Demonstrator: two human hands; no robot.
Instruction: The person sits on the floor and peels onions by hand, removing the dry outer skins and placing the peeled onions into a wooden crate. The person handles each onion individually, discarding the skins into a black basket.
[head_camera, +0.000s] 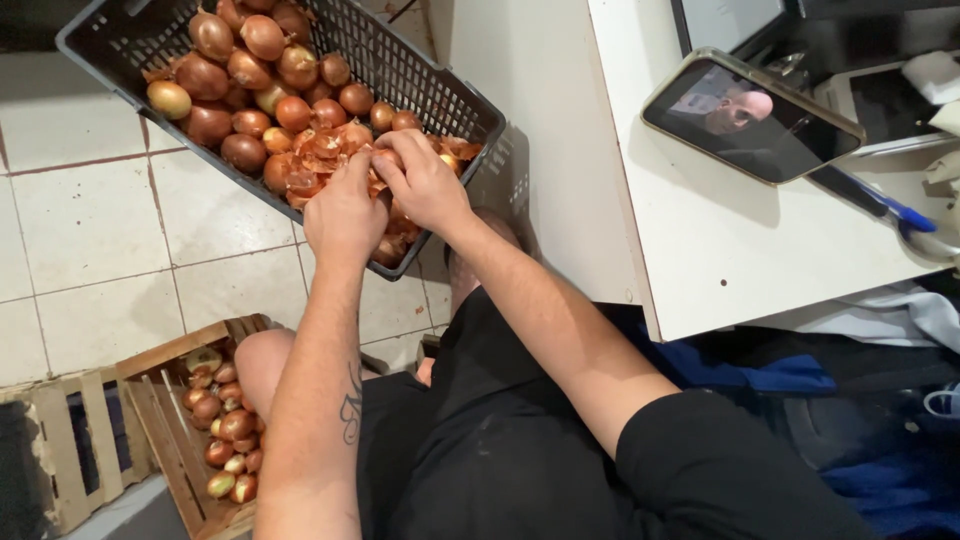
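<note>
Over the dark plastic crate (440, 95), my left hand (343, 210) and right hand (425, 185) pinch one onion (385, 158); loose skins (320, 150) lie there, many unpeeled onions (235, 75) remain.

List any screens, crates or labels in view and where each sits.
Phone: lying on the white counter at upper right, screen lit, pale rim.
Black crate: plastic mesh, tilted, top centre, full of onions; both hands, left hand and right hand, work at its near edge.
Wooden crate: lower left on the floor, slatted, holding onions.
No labels visible.

Fingers (385, 165) hide the onion; crate (180, 440) cut off.
</note>
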